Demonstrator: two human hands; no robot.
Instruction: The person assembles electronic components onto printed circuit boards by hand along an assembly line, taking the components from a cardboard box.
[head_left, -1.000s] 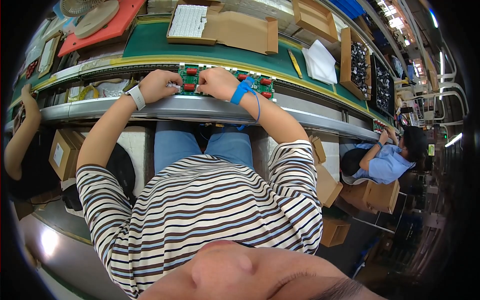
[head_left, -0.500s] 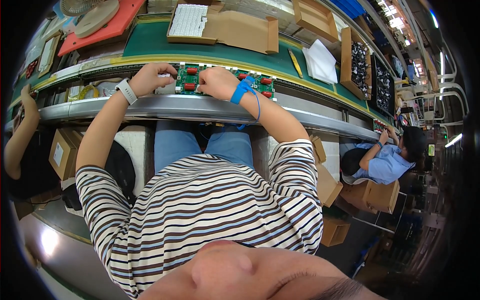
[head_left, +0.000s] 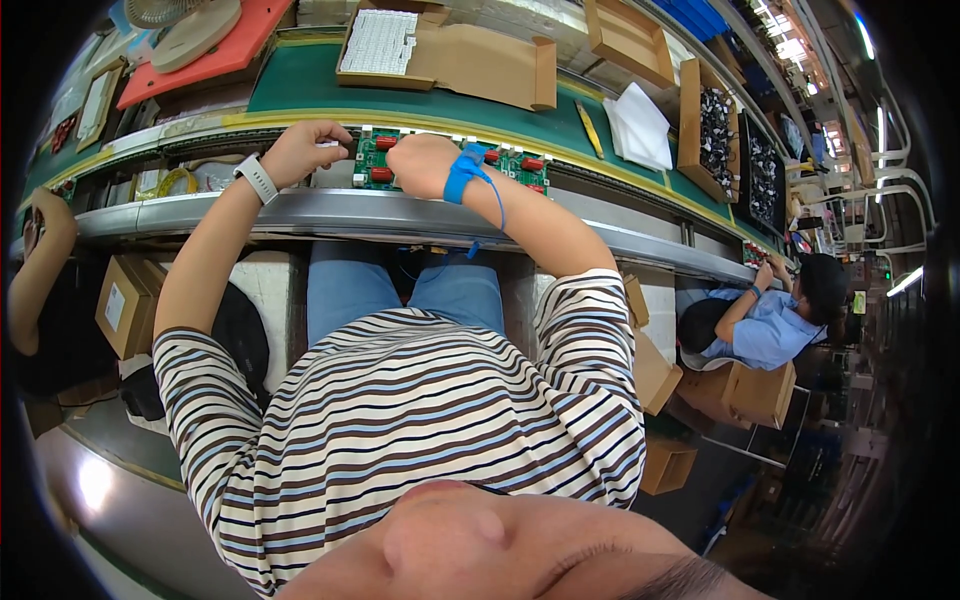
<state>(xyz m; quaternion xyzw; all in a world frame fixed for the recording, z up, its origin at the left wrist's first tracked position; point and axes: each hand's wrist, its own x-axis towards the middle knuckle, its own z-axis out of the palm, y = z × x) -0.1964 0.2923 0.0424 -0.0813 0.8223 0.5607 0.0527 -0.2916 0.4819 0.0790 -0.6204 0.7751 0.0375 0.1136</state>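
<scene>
Slid the right hand [head_left: 420, 166] a little left over the green board [head_left: 371, 161] since the earlier frames, and pulled the left hand [head_left: 298, 154] back off the board's left end since the first. Now keeping left thumb and finger curled close, just beside that end, maybe with a small white bit between; too small to tell. Bending the right hand down over the board, fingertips hidden, so cannot tell how far open or whether holding anything. Likely leaning there to keep the board still. Reaching over the shiny rail [head_left: 330, 208], whose edge runs near both wrists. Leaving open room in the long slot [head_left: 620, 212] to the board's right.
</scene>
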